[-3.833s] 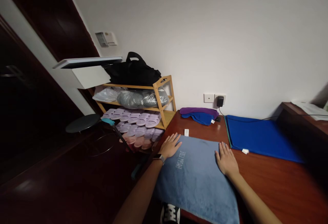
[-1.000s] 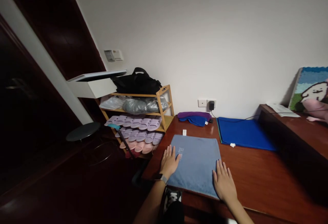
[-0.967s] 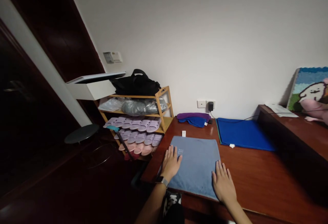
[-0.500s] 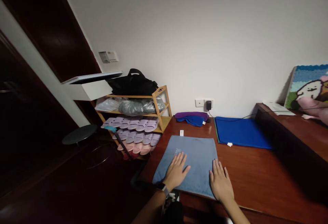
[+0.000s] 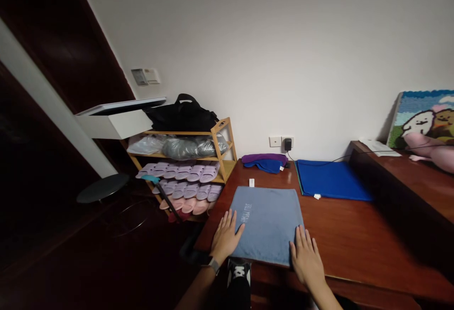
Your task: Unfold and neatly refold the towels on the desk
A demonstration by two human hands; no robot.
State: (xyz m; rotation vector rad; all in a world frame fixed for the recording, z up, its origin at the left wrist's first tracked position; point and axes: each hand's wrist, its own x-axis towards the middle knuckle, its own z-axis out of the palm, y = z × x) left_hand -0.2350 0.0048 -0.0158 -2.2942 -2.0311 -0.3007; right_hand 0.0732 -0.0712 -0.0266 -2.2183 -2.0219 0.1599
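Note:
A grey-blue towel (image 5: 267, 225) with pale lettering lies flat at the front left of the reddish-brown table (image 5: 354, 234). Its white tag sticks out past the far edge. My left hand (image 5: 226, 236) rests at the towel's left edge, fingers stretched forward and thumb apart on the cloth. At the near right edge lies my right hand (image 5: 308, 255), palm down with its fingers extended. Neither hand grips anything. Behind the towel are a crumpled purple cloth and blue cloth (image 5: 267, 165). Farther right lies a flat blue towel (image 5: 331, 179) with a white tag.
A wooden shoe rack (image 5: 223, 151) with several slippers and a black bag (image 5: 184, 114) stands left of the table. A black plug (image 5: 288, 144) sits in the wall socket, its cord running right. Right, a raised ledge carries a pink plush (image 5: 434, 151). A round stool (image 5: 102, 188) stands at left.
My left hand has slid left from the towel's middle to its left edge, uncovering more lettering. The towel's left side has shifted inward. My right hand stays at the right edge.

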